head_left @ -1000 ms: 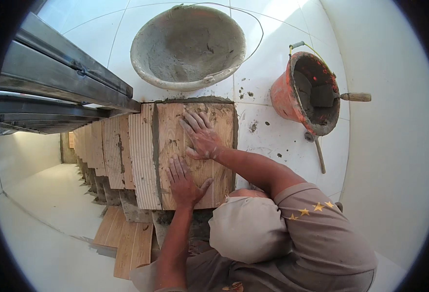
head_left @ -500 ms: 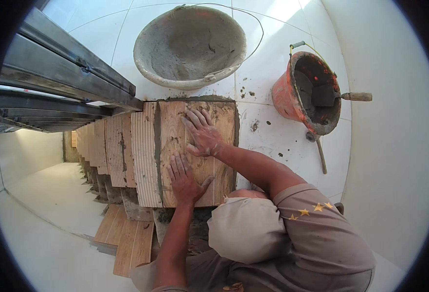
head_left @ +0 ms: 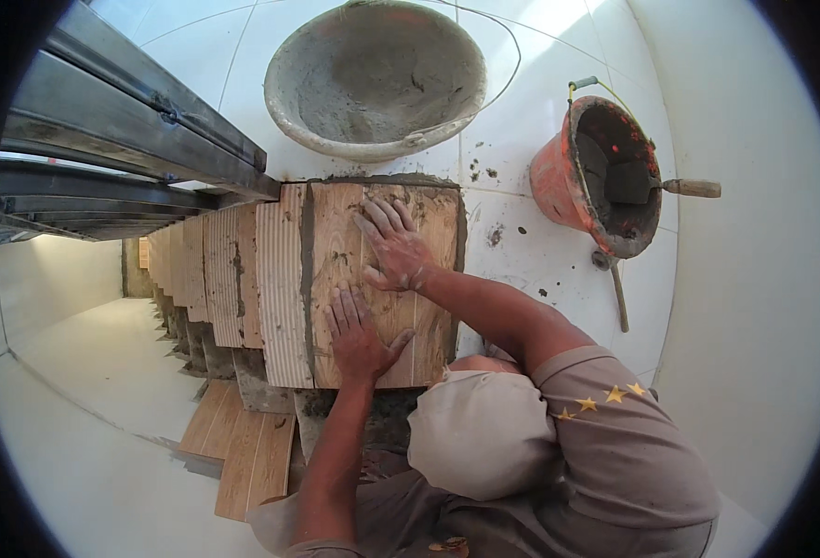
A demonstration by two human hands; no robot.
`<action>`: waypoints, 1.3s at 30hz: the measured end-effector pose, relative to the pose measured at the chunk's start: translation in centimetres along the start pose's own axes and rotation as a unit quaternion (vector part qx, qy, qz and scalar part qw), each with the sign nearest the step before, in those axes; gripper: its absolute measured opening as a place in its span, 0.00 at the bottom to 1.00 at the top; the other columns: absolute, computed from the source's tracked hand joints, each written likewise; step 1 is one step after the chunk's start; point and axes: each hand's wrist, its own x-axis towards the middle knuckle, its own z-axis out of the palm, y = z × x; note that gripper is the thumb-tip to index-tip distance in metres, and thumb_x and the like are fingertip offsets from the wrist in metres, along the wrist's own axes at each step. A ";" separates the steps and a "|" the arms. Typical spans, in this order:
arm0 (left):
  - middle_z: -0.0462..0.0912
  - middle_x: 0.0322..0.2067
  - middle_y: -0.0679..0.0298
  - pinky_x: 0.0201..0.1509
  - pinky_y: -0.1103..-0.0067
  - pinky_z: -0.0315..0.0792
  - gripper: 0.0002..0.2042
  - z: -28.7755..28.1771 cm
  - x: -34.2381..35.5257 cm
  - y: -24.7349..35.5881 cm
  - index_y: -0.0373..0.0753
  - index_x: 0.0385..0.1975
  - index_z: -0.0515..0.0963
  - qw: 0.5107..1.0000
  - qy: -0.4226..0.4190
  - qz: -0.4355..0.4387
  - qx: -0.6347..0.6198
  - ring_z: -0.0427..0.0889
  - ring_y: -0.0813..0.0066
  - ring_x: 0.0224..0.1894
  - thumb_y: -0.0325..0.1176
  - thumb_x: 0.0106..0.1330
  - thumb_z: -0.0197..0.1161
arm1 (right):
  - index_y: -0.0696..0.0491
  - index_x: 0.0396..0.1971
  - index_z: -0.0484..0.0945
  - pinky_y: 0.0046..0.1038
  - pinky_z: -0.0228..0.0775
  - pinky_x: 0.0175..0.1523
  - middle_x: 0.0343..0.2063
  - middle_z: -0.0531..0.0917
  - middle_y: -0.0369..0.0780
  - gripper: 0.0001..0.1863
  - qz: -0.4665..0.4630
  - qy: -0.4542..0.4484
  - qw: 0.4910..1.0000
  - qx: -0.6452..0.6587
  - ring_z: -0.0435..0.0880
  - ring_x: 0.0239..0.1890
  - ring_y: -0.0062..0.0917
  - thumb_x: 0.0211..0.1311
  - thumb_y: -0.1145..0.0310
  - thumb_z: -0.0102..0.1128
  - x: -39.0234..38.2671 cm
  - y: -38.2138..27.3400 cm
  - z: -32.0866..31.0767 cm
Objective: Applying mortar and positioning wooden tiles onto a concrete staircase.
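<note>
My left hand lies flat on a wood-look tile, fingers stretched out and thumb spread toward the right. Farther up the same surface, my right hand also presses flat, its fingers apart and dusted with grey. Smears of mortar mark the tile, and a band of wet mortar runs along its right edge. To the left, across a dark mortar-filled gap, sits a ribbed tile strip. Neither hand holds anything.
A large grey mortar basin stands beyond the tile. At the right are an orange bucket with a trowel in it and a hammer beside it. Metal beams rise at the left, above descending steps. Loose wood-look tiles lie lower left.
The whole view has shifted slightly, so the scene sits a little higher and farther right. Both hands stay flat on the tile in about the same places.
</note>
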 end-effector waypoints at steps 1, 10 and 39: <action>0.54 0.81 0.35 0.87 0.47 0.43 0.63 -0.1 -0.2 0.1 0.20 0.78 0.56 1.000 0.001 0.001 -0.001 0.49 0.38 0.85 0.78 0.62 0.62 | 0.59 0.79 0.60 0.55 0.36 0.87 0.79 0.60 0.55 0.57 -0.003 0.008 1.000 -0.005 0.52 0.83 0.53 0.51 0.45 0.68 0.0 0.1 0.1; 0.49 0.82 0.35 0.87 0.47 0.39 0.66 0.3 -0.7 -0.2 0.20 0.79 0.52 1.000 -0.019 -0.010 -0.004 0.45 0.36 0.86 0.78 0.60 0.64 | 0.59 0.79 0.61 0.55 0.36 0.87 0.79 0.59 0.55 0.56 0.002 -0.009 1.000 0.004 0.52 0.83 0.53 0.52 0.44 0.68 0.3 -0.2 -0.1; 0.48 0.82 0.30 0.86 0.45 0.40 0.64 0.5 -1.0 -0.7 0.19 0.79 0.52 1.000 -0.015 0.010 -0.018 0.45 0.33 0.85 0.75 0.62 0.66 | 0.57 0.78 0.64 0.54 0.39 0.87 0.78 0.62 0.54 0.53 0.007 0.013 1.000 -0.008 0.56 0.82 0.51 0.53 0.45 0.66 -0.1 -0.5 0.2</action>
